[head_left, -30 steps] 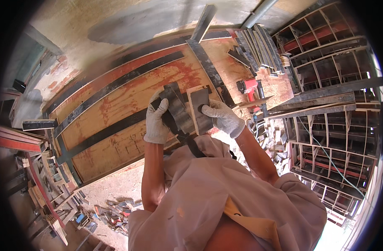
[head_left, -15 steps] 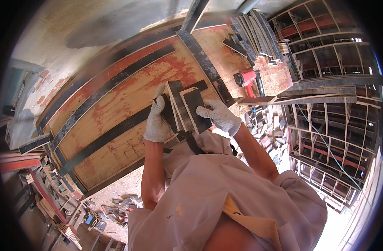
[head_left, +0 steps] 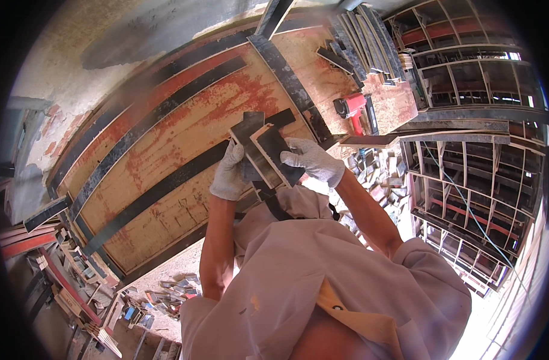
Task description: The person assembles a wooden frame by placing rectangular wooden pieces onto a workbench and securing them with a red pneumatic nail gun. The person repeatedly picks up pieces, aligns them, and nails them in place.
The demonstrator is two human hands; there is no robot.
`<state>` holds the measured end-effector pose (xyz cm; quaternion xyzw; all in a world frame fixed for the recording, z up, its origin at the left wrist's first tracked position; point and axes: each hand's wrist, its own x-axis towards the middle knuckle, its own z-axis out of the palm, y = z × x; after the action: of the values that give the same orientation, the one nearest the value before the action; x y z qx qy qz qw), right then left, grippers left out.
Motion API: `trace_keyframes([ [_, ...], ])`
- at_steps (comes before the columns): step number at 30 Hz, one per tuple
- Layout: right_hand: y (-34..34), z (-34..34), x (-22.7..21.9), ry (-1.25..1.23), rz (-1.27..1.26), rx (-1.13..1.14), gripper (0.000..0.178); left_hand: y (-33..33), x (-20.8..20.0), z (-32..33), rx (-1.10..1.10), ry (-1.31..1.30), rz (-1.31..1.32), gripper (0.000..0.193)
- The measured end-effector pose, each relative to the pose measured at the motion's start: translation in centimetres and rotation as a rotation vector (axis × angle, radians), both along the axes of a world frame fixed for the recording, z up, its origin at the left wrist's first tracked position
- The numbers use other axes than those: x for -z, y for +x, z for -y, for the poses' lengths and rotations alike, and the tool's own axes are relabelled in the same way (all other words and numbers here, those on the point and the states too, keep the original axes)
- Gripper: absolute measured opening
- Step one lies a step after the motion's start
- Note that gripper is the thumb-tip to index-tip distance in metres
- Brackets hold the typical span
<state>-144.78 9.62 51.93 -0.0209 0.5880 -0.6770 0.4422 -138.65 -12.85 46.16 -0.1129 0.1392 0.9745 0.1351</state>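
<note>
Several short, dark-faced plywood pieces (head_left: 270,150) with pale cut edges are between my two gloved hands, above the near side of a large wooden panel (head_left: 184,144). My left hand (head_left: 229,173), in a whitish glove, grips the stack from its left side. Gloved as well, my right hand (head_left: 315,161) closes on the rightmost piece, thumb across its dark face. The pieces overlap at slightly different angles, and the fingers behind them are hidden. Long dark strips (head_left: 160,183) run across the reddish, worn panel under my hands.
A red and black nail gun (head_left: 353,111) rests at the panel's right, near a pile of dark strips (head_left: 370,45). Offcuts lie heaped on the floor (head_left: 376,180) at right and lower left. Framed panels (head_left: 466,78) stand stacked along the right. A plastered wall (head_left: 64,66) borders the far left.
The plywood pieces have turned and closed together, with their dark broad faces now showing more than their edges. My left hand has shifted its grip slightly lower on the stack.
</note>
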Motion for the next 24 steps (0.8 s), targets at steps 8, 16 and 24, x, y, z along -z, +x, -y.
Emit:
trace_keyframes([
  [8,-3.7,-2.1,2.7,0.068,-0.015,-0.096,0.063,1.8,1.0,4.4,-0.034,-0.340,0.151,0.093],
  [16,-10.8,-5.7,13.6,1.023,-0.628,-0.984,0.039,7.6,9.6,11.9,0.316,-1.553,-0.018,0.075],
  [24,-17.2,-1.5,16.9,1.017,-0.989,-0.639,0.035,17.8,12.6,18.7,1.296,-2.304,0.144,0.060],
])
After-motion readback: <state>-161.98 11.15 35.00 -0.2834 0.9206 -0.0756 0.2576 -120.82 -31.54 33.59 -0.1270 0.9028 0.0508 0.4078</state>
